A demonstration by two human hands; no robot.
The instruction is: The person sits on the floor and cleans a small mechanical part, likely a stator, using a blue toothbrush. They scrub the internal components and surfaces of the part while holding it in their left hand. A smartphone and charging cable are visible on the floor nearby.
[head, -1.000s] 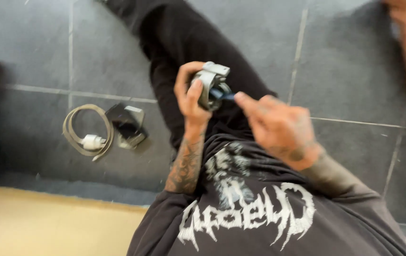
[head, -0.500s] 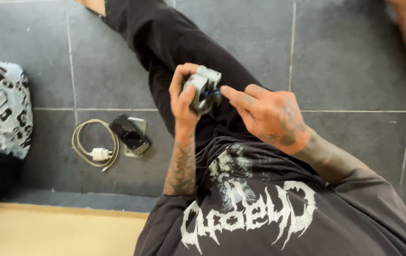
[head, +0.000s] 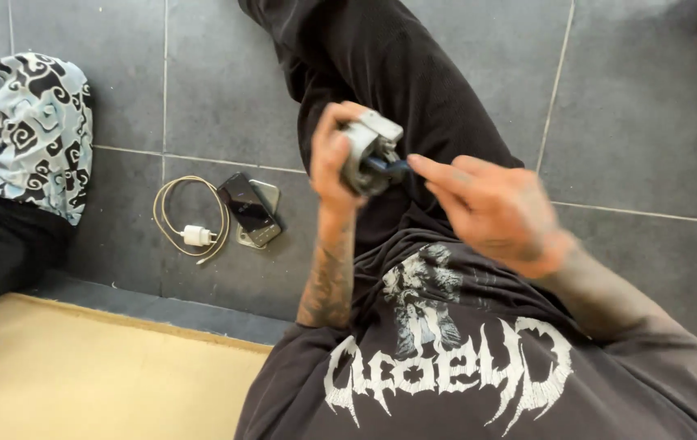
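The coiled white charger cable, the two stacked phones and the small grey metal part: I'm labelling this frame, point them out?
Coiled white charger cable (head: 189,218), head view, loop.
Stacked phones (head: 249,209), head view, dark top phone.
Grey metal part (head: 365,147), head view, body.

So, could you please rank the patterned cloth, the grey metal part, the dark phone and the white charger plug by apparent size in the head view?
1. patterned cloth
2. grey metal part and dark phone: look alike; the part is nearer the camera, so unsure
3. white charger plug
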